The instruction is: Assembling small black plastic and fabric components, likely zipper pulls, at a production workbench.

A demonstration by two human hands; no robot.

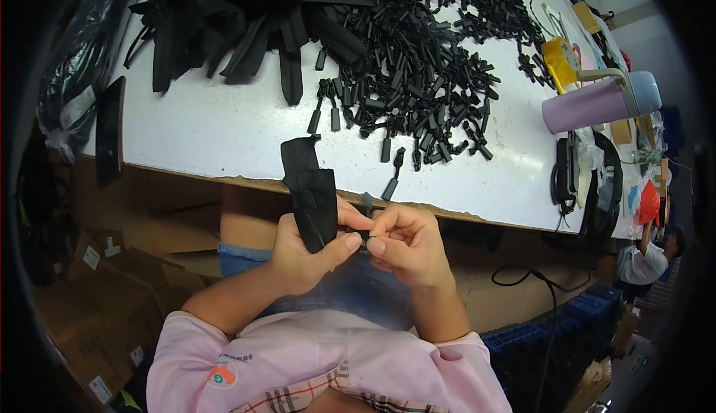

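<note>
My left hand (309,252) grips a black fabric strap (309,185) that stands up past the table edge. My right hand (406,241) pinches a small black plastic pull piece (366,211) against the strap's lower end, thumb to thumb with the left. Both hands are held over my lap, just below the front edge of the white table (224,129). A heap of black plastic pull pieces (425,70) spreads over the table's middle, and a pile of black straps (246,17) lies at the back left.
A dark phone (110,129) lies at the table's left edge beside a black plastic bag (74,70). A lilac bottle (597,103) lies on its side at right, near a yellow tape roll (559,62). Cardboard boxes (97,301) stand below left, blue crates (574,331) lower right.
</note>
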